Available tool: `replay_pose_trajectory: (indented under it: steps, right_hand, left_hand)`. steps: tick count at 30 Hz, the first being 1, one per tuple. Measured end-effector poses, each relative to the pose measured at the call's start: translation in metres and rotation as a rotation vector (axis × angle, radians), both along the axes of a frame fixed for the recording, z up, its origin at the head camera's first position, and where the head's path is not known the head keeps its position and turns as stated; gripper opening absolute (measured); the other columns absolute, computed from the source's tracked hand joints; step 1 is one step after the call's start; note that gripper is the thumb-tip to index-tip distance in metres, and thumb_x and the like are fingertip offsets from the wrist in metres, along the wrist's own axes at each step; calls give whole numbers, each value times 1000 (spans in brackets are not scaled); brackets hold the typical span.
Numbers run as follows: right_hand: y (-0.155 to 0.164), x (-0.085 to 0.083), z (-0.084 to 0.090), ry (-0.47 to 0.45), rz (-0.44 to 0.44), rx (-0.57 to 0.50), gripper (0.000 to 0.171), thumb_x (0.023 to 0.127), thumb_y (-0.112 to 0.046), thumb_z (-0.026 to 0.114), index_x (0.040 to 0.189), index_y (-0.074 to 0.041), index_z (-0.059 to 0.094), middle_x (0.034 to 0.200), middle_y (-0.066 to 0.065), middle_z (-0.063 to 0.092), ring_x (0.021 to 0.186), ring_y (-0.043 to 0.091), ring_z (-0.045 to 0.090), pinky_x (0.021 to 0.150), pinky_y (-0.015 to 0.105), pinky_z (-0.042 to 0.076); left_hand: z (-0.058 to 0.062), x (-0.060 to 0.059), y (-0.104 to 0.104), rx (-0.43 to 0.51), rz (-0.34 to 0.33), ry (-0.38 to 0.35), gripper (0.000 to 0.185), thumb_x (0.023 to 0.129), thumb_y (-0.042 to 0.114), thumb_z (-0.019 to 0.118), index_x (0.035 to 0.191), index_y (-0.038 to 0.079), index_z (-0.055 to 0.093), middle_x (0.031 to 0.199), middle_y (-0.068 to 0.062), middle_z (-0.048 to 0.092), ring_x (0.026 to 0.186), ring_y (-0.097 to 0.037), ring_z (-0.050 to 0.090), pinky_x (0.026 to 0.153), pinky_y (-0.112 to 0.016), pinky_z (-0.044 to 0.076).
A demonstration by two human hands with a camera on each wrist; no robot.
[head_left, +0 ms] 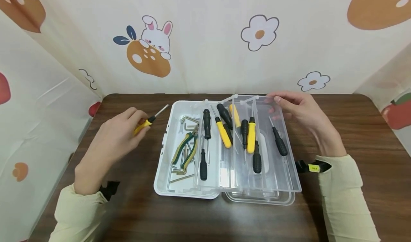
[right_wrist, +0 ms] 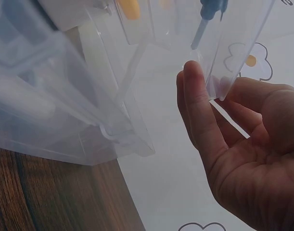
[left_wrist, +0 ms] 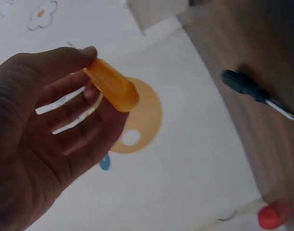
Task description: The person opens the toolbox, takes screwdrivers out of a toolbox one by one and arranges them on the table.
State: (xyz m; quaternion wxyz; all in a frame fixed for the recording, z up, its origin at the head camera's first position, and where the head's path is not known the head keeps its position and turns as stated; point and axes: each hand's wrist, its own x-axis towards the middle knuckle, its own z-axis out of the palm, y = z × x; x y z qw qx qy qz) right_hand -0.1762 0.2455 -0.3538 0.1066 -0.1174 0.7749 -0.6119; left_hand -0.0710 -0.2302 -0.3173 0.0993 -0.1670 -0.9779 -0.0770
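The left hand [head_left: 117,137] grasps a yellow-handled screwdriver [head_left: 150,120] by the handle, above the wooden surface [head_left: 369,135] at nine o'clock from the toolbox [head_left: 167,170]. Its long axis runs toward two o'clock, the metal tip nearest the box. The right hand [head_left: 305,110] pinches the far right corner of the clear tray [head_left: 282,178], apparently lifted slightly. Other screwdrivers [head_left: 223,132] lie inside.

— How was the light when we looked from the head view?
— Bright and even; we saw only soft shadows on the worktop [head_left: 353,128], whose edges bowed.
— And the wrist views?
— We found them softer, the left hand [left_wrist: 36,144] dark against a washed-out backdrop.
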Motion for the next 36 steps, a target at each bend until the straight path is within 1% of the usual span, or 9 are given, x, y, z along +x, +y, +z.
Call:
replay_pose_trajectory:
  steps: [3,6,9,12,18,24,29,36]
  right_hand:
    - [0,0,0,-5,-1,-15,30,105,-21,63,131,-8,71,112,-7,78,89,13,75,77,33,65]
    - [0,-1,-1,-4,4,-15,30,105,-21,63,131,-8,71,113,-8,78,89,13,75,77,33,65]
    - [0,-1,-1,2,6,-1,31,105,-22,63,132,-8,71,113,-9,78,89,12,74,77,33,65]
    - [0,-1,-2,0,5,-2,31,105,-22,63,131,-8,71,112,-9,78,89,12,75,77,33,65]
    - [1,-1,-2,-4,11,-25,30,105,-20,63,131,-7,71,112,-7,78,88,13,75,77,33,65]
    - [2,-2,-2,7,19,-38,29,105,-18,63,131,-6,71,112,-7,78,88,12,75,77,32,65]
    - [2,-1,-2,6,17,-33,29,105,-19,63,131,-7,71,112,-7,78,88,12,74,77,33,65]
    - [2,-1,-2,13,31,-48,29,105,-18,63,130,-6,71,112,-7,78,87,13,75,76,33,65]
  left_hand:
    - [-7,0,-9,-14,60,-73,24,89,9,79,108,1,66,100,-15,67,75,-27,62,66,-52,55]
    - [-17,-2,-16,-34,115,-169,24,90,11,78,107,1,66,99,-16,67,74,-27,61,67,-51,55]
    - [-27,-4,-21,-39,141,-236,24,90,13,79,106,1,66,96,-15,67,71,-26,59,64,-47,54]
    - [-35,-5,-25,-39,147,-279,23,91,14,78,106,0,66,93,-14,66,68,-24,57,62,-43,52]
    - [-48,-6,-28,-50,145,-316,22,91,15,78,104,0,67,86,-10,63,65,-23,55,59,-41,48]
    - [-56,-7,-25,-68,145,-332,21,90,14,80,101,0,68,81,-7,61,65,-23,55,60,-41,48]
    - [-58,-7,-24,-74,144,-331,21,90,15,80,98,1,67,79,-6,58,64,-23,54,59,-40,47]
    - [-58,-7,-24,-76,145,-329,24,90,17,81,101,1,68,81,-6,58,66,-22,54,61,-41,47]
